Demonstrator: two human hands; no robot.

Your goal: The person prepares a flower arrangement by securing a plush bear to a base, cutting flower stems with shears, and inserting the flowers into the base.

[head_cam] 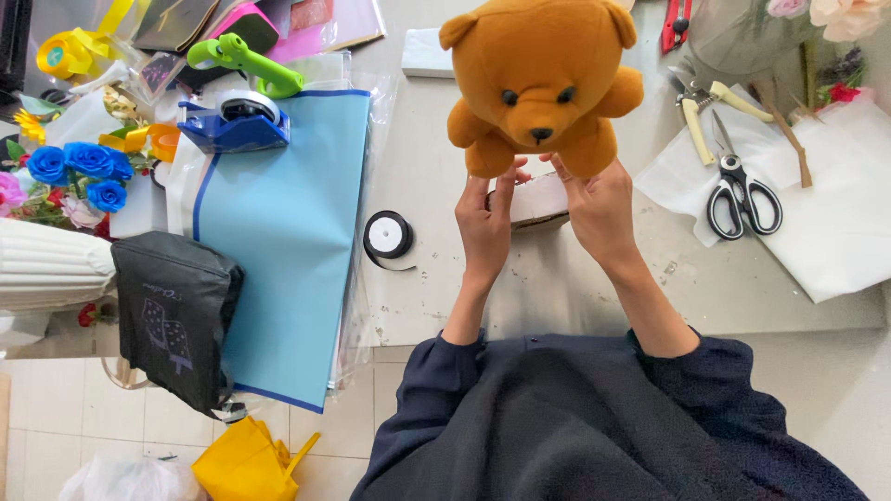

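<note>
Both hands, left hand (486,223) and right hand (600,211), hold the brown teddy bear (541,83) upright

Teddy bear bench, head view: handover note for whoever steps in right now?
Left hand: fingers up under the brown teddy bear, at its lower left side.
Right hand: gripping the bear's lower right side.
Bear: upright, facing the camera, held above a small white box on the grey table.
Nearby: black ribbon spool to the left, light blue wrapping sheet further left, black-handled scissors to the right.
Done: bear is in hand.
Left: nothing wrapped or tied; sheet lies flat, scissors untouched.
</note>
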